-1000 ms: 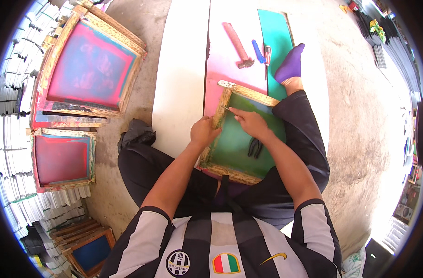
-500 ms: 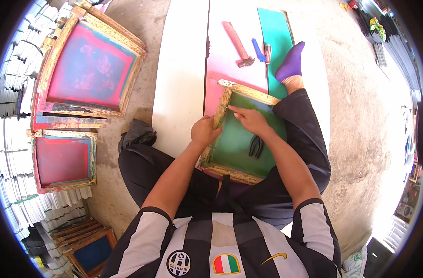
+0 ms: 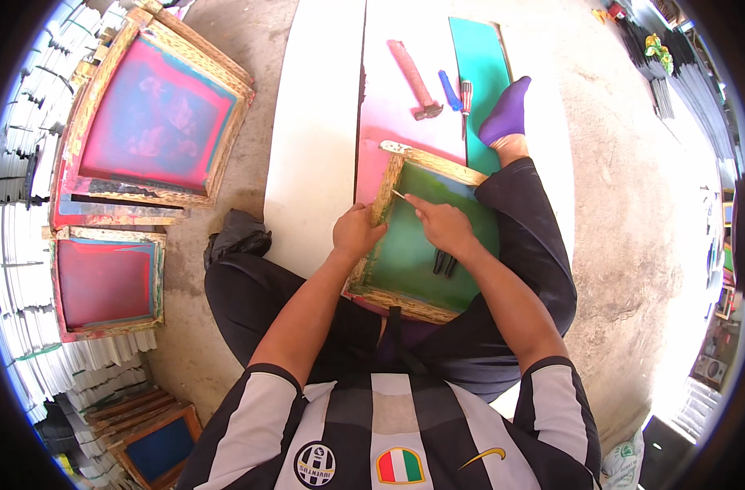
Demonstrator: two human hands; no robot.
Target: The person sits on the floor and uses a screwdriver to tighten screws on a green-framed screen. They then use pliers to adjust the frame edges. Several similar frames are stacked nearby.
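The wooden frame (image 3: 421, 308) lies at a slant between the person's legs, in the middle of the scene, with its far left corner over the pink panel (image 3: 371, 167). A green mesh (image 3: 405, 255) fills it; its right side is largely hidden by the right leg and forearm.

The left hand (image 3: 358, 232) is wrapped around the left rail, thumb toward the mesh. The right hand (image 3: 442, 226) is closed, apparently pinching a slim tool (image 3: 398, 194) whose pale tip points at the inner edge of that rail. Dark handles (image 3: 445, 263) show below this hand; whether they belong to the same tool, I cannot tell.

The frame should be light enough for one hand to steady, and its rails look stiff, with rough, paint-worn wood that probably gives good grip and may splinter. The mesh seems the fragile part: thin and taut, likely to dent or tear under a hard tip or a pressing palm. The best hold is on the bare rails, as the left hand has it, or on the near rail; the joint at the far left, where a whitish rail end juts out, may be weaker. The slim tool looks hard and light, and little of it sticks out, so a firm pinch near the tip suits it.
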